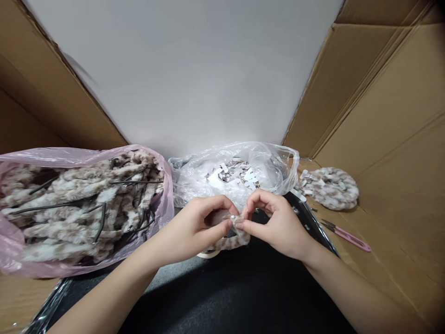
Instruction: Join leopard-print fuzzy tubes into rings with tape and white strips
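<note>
Head view: nearest me, two bare forearms reach in over a black surface [215, 297]. I see the left hand [200, 225] closed in a pinch, thumb against fingers, on a brown-and-white furry loop [232, 242]; the right hand [276, 222] pinches the same loop just beside it. The loop sits between the hands at the middle of my view, a small white bead-like spot [232, 217] showing at the fingertips. Part of a pale round object [209, 254] shows below it. To my left, a pink plastic bag [168, 185] holds furry strips [69, 190] with dark cords [102, 222]. On the right, pink-handled snips [351, 238] lie on cardboard [392, 269]. Beyond the hands, a clear plastic bag [194, 181] holds white tags [250, 175], with a furry bundle [332, 189] to its right. Behind everything stands a pale grey panel [208, 69].
</note>
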Motion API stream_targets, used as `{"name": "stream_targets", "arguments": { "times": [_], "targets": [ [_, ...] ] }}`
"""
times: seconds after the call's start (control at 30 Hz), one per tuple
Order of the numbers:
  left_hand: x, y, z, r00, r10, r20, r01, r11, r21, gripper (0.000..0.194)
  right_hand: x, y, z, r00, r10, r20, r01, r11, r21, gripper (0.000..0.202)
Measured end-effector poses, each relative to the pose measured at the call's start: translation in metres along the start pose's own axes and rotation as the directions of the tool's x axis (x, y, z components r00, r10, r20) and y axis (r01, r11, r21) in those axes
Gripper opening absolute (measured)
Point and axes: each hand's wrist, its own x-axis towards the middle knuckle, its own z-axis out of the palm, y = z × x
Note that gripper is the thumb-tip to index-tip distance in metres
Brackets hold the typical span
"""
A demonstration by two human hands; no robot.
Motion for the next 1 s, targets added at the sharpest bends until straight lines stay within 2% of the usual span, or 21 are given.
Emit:
{"name": "stream_targets", "arguments": {
  "times": [0.43, 0.57, 1.0],
  "targets": [
    [-0.0002, 0.0031, -0.0011, 1.0, 0.0, 0.0, 0.0, 1.0, -0.015, 0.018, -0.0016, -0.0002, 0.0003, 1.0, 0.004, 0.028, -0.004, 1.0, -0.02, 0.018],
    [-0.0009, 0.0042, -0.0017, 1.0, -0.009, 0.015, 0.01, 1.0, -0.025, 0.015, -0.0009, -0.0003, -0.0004, 1.0, -0.005, 0.026, 0.006, 1.0, -0.026, 0.017],
    [0.0018, 0.0008, 0.0006, 1.0, 0.011, -0.006, -0.01, 0.993, 0.114, 0.008, -0.0003, 0.0025, 0.0028, 0.999, 0.001, 0.041, 0.002, 0.998, -0.068, 0.015]
  ]
}}
